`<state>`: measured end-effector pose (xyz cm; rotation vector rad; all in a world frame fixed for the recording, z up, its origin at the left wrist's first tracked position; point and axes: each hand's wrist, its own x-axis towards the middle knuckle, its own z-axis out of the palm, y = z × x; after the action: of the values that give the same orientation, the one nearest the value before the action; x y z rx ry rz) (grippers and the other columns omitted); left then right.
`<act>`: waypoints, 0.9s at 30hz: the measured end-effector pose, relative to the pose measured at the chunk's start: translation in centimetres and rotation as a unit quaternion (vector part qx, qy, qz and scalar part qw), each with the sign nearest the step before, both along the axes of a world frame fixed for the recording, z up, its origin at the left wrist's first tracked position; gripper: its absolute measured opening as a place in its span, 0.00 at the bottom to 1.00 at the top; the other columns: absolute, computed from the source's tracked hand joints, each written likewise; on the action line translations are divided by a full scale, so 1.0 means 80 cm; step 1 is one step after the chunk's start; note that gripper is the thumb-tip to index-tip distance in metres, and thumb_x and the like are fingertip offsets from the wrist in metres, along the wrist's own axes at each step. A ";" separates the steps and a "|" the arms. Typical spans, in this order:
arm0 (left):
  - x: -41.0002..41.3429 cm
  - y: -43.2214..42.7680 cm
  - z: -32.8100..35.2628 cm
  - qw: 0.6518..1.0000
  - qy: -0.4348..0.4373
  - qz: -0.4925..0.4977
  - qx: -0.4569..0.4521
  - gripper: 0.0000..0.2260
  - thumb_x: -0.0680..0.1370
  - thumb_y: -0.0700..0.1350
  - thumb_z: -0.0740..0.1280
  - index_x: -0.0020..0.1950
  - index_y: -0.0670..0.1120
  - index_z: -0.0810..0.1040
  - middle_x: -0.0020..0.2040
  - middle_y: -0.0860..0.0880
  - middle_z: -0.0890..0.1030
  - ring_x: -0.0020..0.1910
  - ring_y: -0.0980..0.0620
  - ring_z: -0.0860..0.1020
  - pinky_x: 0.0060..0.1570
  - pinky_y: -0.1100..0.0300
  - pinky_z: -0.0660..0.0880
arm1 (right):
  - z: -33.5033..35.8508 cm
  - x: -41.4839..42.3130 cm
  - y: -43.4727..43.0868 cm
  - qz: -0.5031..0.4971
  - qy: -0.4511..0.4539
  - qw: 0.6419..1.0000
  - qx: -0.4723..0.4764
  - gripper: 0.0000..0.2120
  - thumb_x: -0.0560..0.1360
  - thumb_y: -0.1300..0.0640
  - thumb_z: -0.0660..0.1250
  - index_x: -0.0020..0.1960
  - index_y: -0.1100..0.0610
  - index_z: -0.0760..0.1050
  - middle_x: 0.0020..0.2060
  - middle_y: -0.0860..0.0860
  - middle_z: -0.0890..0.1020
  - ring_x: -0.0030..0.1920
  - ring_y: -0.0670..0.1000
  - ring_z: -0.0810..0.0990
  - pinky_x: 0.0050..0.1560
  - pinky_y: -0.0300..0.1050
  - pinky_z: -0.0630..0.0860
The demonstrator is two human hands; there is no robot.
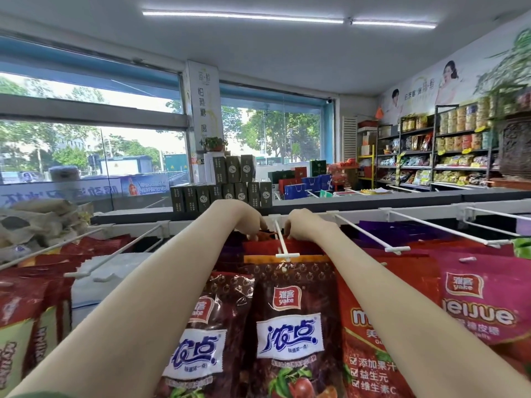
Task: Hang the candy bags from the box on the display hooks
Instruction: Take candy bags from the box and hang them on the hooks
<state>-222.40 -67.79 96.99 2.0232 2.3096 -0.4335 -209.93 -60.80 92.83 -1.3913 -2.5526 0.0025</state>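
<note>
Head view. Both forearms reach forward over a rack of hanging sweets, and the hands meet at the far end of the middle hook [281,239], close to the white rail [184,226] it is fixed to.

Left hand [249,221]: fingers curled downward, tips pinching the top edge of a candy bag [266,235] just left of the hook. Grip narrow, closed on the bag.

Right hand [301,225]: knuckles up, fingers curled down onto the same top edge just right of the hook. Also a narrow grip on the bag. The thumbs are hidden, so I cannot tell how they lie.

The candy bag is dark red with only its top strip showing, far back on the hook near the rail. I cannot tell whether its hole is threaded on the hook.

In front of it on the same hook are a red strip and an orange strip, then a brown bag [290,326] at the front, hanging just behind the hook's crossbar tip. A second brown bag [205,343] overlaps its left side. To the right are a red bag [370,360] and a pink bag [485,305], which lie below the right hook [370,235]. The left hook [115,254] is bare along the length that shows.

Beyond the rack: dark green boxes [224,191] stacked by the window [86,139], and stocked shelves [448,153] along the right wall.
</note>
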 end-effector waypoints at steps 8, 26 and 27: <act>-0.005 0.000 -0.005 0.997 -0.060 -0.014 0.038 0.24 0.80 0.37 0.57 0.75 0.52 0.63 0.73 0.47 0.66 0.69 0.45 0.67 0.65 0.52 0.67 | -0.005 -0.002 0.004 0.010 0.003 0.999 0.035 0.11 0.76 0.64 0.60 0.53 0.58 0.79 0.53 0.57 0.80 0.52 0.58 0.79 0.55 0.52 0.77; -0.004 0.002 -0.010 0.992 -0.119 -0.018 0.027 0.18 0.80 0.35 0.56 0.63 0.50 0.77 0.62 0.47 0.77 0.61 0.49 0.76 0.59 0.54 0.74 | 0.008 0.017 -0.014 0.043 0.003 0.999 -0.012 0.12 0.77 0.66 0.62 0.54 0.57 0.81 0.55 0.53 0.81 0.56 0.52 0.77 0.52 0.41 0.71; -0.004 0.002 -0.010 0.992 -0.121 -0.018 0.026 0.18 0.80 0.35 0.56 0.62 0.50 0.77 0.62 0.47 0.77 0.60 0.49 0.76 0.58 0.55 0.74 | 0.008 0.018 -0.015 0.043 0.003 0.999 -0.013 0.12 0.77 0.66 0.62 0.54 0.57 0.81 0.55 0.53 0.81 0.56 0.52 0.77 0.52 0.41 0.71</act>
<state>-222.72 -67.62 96.18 2.0161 2.1642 -0.1217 -208.51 -61.98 93.49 -1.2869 -2.6136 0.0549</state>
